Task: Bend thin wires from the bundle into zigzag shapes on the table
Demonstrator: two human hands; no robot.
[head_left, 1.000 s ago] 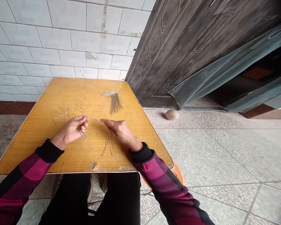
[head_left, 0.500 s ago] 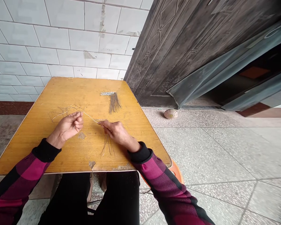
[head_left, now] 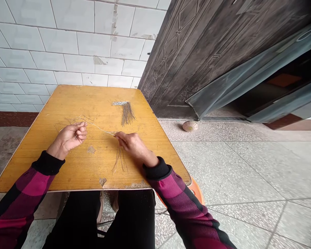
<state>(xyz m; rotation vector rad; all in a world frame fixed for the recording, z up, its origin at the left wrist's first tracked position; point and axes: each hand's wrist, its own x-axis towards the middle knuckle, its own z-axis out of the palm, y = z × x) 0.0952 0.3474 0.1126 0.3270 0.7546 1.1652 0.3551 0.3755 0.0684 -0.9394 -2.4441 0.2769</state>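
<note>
My left hand (head_left: 68, 136) is curled shut around one end of a thin pale strand (head_left: 100, 128), which runs across the table to my right hand (head_left: 132, 145). The right thumb and forefinger pinch its other end. A few dark fibres (head_left: 119, 159) hang from under my right hand and lie on the yellow wooden tabletop (head_left: 36, 162). Beyond the hands sits a fibre bundle (head_left: 127, 114) with a silvery bound top (head_left: 120, 103). A loose tangle of fine strands (head_left: 67, 121) lies just past my left hand.
A white tiled wall (head_left: 80, 45) rises behind the table, and a dark embossed door (head_left: 197, 62) stands to the right. A small worn ball (head_left: 190, 126) rests on the speckled floor (head_left: 235, 166). An orange stool rim (head_left: 197, 191) shows under the table's right corner.
My left hand has moved left and slightly toward me, away from my right hand. The strand between them now stretches longer, and my right hand has shifted slightly right.
</note>
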